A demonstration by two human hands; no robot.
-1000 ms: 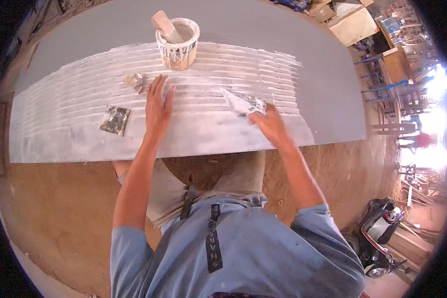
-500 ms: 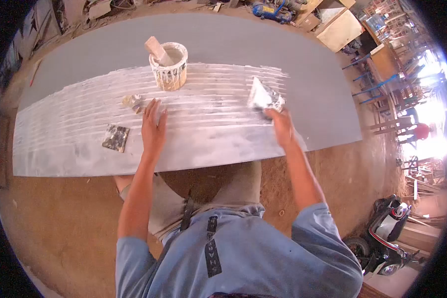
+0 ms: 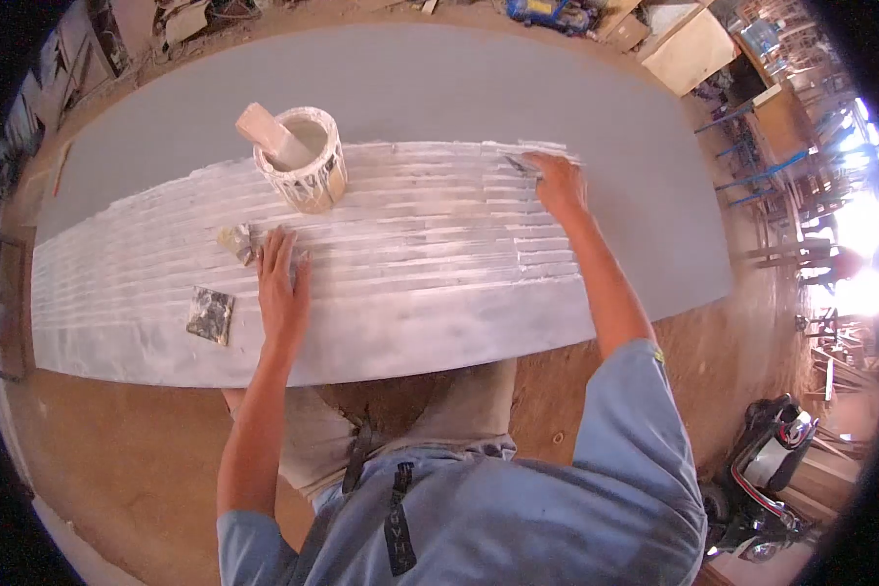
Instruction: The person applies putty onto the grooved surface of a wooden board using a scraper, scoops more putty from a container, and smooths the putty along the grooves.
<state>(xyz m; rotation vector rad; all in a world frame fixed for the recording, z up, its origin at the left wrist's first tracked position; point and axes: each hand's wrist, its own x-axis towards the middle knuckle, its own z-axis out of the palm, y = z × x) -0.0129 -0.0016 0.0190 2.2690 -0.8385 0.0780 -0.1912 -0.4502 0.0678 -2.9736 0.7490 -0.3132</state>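
The putty blade (image 3: 520,164) is under my right hand (image 3: 560,182), pressed low against the grey board (image 3: 439,78) at the far right end of the white filler band (image 3: 410,244), near the board's far edge. My fingers are closed over its handle, so only a sliver of metal shows. I judge this to be the spreading step, with the blade set down at the outer limit of the coated strip. The next move, as I read it, calls for firm, even pressure and a flat blade angle so the ridges level out. My left hand (image 3: 278,283) lies flat and open on the filler, fingers spread, bracing me, just beside a small crusted scraper (image 3: 236,240). The filler tub (image 3: 303,171) with a stick (image 3: 264,132) in it stands beyond that hand, and a dirty square pad (image 3: 210,314) lies towards the near left edge.
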